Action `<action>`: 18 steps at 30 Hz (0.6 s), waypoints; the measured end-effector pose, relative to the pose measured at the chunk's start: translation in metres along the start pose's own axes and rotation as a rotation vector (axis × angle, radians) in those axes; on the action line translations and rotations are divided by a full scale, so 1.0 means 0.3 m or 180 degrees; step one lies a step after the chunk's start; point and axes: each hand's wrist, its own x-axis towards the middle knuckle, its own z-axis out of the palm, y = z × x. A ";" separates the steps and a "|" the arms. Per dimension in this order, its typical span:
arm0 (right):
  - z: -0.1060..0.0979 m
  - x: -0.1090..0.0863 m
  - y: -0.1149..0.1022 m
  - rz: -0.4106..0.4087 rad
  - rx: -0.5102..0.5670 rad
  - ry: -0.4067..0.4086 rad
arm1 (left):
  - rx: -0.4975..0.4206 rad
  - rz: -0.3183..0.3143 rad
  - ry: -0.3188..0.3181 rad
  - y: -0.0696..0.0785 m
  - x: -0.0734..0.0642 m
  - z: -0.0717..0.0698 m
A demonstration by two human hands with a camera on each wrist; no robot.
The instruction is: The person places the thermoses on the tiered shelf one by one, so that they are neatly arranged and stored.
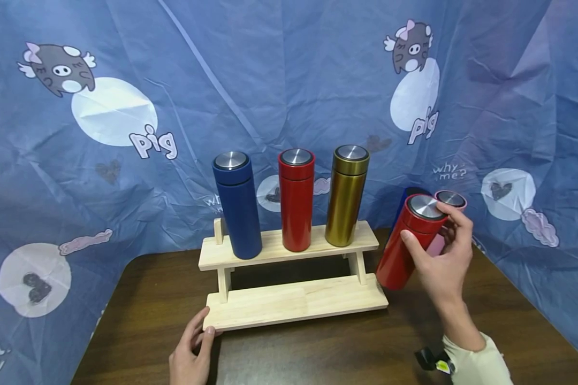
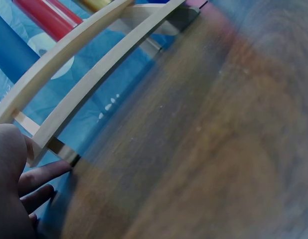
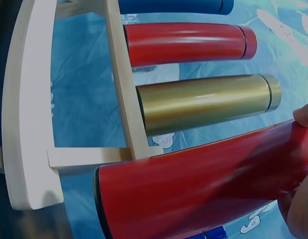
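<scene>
My right hand [image 1: 445, 256] grips a red thermos flask [image 1: 398, 256] near its silver-topped lid. The flask is tilted, its base beside the right end of the stand's lower shelf. In the right wrist view this red flask crosses the foreground, base to the left. With thumb and fingers my left hand [image 1: 192, 347] holds the front left corner of the two-tier wooden stand [image 1: 294, 302]. On its upper tier stand a blue flask [image 1: 240, 214], another red flask [image 1: 296, 208] and a gold flask [image 1: 347, 203], all upright. The lower tier bears nothing.
Behind the held flask are a pink flask [image 1: 451, 200] and a dark blue flask [image 1: 416, 191], both partly hidden. The dark wooden table [image 1: 289, 355] carries the stand. A blue printed cloth [image 1: 289, 69] hangs behind it. A small black object [image 1: 431, 359] is beside the right sleeve.
</scene>
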 end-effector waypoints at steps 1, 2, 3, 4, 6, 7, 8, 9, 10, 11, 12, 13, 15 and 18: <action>0.002 -0.003 -0.002 -0.0022 0.0023 -0.0013 | 0.0017 0.0020 0.0011 0.001 -0.001 0.000; 0.005 -0.005 -0.005 -0.0036 0.0044 -0.0023 | 0.0034 0.0039 0.0017 0.001 -0.002 0.000; 0.006 -0.008 -0.008 -0.0050 0.0056 -0.0033 | 0.0042 0.0064 0.0022 0.000 -0.002 0.000; 0.008 -0.011 -0.012 -0.0061 0.0061 -0.0048 | 0.0052 0.0102 0.0019 0.000 -0.002 0.000; 0.013 -0.017 -0.021 -0.0084 0.0064 -0.0088 | 0.0062 0.0165 0.0006 -0.005 -0.002 0.000; 0.015 -0.020 -0.025 -0.0091 0.0062 -0.0107 | 0.0070 0.0196 -0.0008 -0.009 -0.002 0.000; 0.017 -0.023 -0.030 -0.0096 0.0047 -0.0136 | 0.0073 0.0220 -0.0021 -0.011 -0.001 0.001; 0.020 -0.027 -0.035 -0.0102 0.0033 -0.0161 | 0.0075 0.0240 -0.0034 -0.012 -0.001 0.000; 0.021 -0.029 -0.039 -0.0105 0.0026 -0.0187 | 0.0083 0.0251 -0.0045 -0.013 -0.001 0.002; 0.023 -0.032 -0.044 -0.0108 0.0018 -0.0210 | 0.0073 0.0256 -0.0054 -0.013 0.000 0.003; 0.025 -0.035 -0.048 -0.0110 0.0020 -0.0235 | 0.0066 0.0237 -0.0063 -0.011 0.000 0.005; 0.028 -0.039 -0.052 -0.0119 0.0014 -0.0256 | 0.0046 0.0219 -0.0067 -0.011 0.000 0.006; 0.036 -0.046 -0.058 -0.0131 0.0056 -0.0297 | 0.0024 0.0152 -0.0069 -0.008 0.000 0.008; 0.053 -0.058 -0.066 -0.0138 0.0126 -0.0377 | -0.0003 0.0070 -0.0070 -0.006 0.000 0.008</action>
